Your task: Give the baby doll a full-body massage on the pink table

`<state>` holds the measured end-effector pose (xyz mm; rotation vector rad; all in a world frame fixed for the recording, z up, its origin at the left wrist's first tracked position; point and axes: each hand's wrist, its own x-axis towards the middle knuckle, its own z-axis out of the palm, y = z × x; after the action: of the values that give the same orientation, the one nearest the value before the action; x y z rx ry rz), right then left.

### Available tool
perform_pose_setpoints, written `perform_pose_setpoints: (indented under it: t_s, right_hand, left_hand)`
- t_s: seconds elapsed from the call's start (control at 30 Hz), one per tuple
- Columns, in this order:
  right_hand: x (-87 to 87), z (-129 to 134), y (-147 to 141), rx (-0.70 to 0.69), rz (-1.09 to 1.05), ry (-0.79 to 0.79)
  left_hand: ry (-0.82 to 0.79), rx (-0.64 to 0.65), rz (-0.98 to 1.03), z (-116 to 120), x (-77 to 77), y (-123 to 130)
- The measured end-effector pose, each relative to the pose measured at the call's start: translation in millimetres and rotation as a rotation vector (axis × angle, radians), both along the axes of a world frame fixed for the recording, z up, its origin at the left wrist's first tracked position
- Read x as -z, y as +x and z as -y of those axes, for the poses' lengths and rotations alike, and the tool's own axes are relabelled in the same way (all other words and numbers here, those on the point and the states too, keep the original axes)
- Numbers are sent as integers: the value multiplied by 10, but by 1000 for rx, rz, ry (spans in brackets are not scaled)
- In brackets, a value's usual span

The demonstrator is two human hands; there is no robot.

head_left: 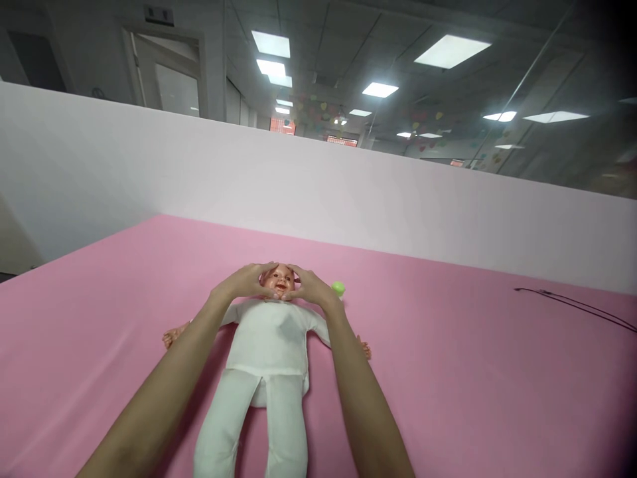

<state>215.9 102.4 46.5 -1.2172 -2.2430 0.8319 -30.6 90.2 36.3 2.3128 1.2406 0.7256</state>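
A baby doll (271, 338) lies on its back, its white cloth body and legs pointing toward me. My left hand (243, 281) and my right hand (308, 287) cup both sides of its plastic head (280, 281), with fingers curved against the cheeks and temples. The smiling face shows between my hands. The doll's small plastic hands stick out at each side, beneath my forearms. A small green ball (338, 287) sits just beyond my right hand, partly hidden by it.
A pink sheet (448, 378) covers the wide surface under the doll, and a thin black cable (572, 307) lies on it at the right. A white wall panel (318, 192) runs along its far edge. Beyond stand a doorway and a glass partition under ceiling lights.
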Motion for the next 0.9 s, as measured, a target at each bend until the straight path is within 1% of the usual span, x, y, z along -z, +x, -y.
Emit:
perform_pose_setpoints:
  t_s: [0.07, 0.1, 0.2, 0.27, 0.33, 0.47, 0.53, 0.63, 0.7, 0.77, 0.83, 0.9]
  right_hand:
    - [10, -6, 0, 12, 5, 11]
    - [18, -16, 17, 0, -20, -18]
    - [37, -54, 106, -53, -131, -169]
    - [32, -64, 148, -63, -163, -232]
    - [13, -53, 144, -57, -132, -219]
    - [-38, 13, 24, -38, -5, -74]
    - [-50, 41, -31, -26, 33, -30]
    - [-40, 42, -25, -33, 5, -82]
    - [-19, 11, 30, -57, -63, -157]
    - [6, -31, 90, -77, -113, -193]
    - [19, -59, 122, -74, -113, -160]
    - [-2, -51, 108, -56, -73, -77]
  left_hand:
    - [5, 5, -3, -7, 6, 2]
    - [7, 12, 5, -15, 11, -12]
    - [-20, 65, 43, -39, 22, -80]
    - [-39, 78, 61, -45, 21, -106]
    - [-42, 69, 56, -36, 11, -99]
    - [-29, 24, 9, -3, -16, -20]
    - [-28, -3, -6, -1, -19, 7]
    - [-38, -7, 15, -24, 5, -12]
    - [-55, 18, 57, -52, 34, -60]
    - [-73, 49, 102, -82, 63, -116]
    - [-88, 74, 138, -104, 80, -156]
    - [-108, 96, 150, -107, 72, -160]
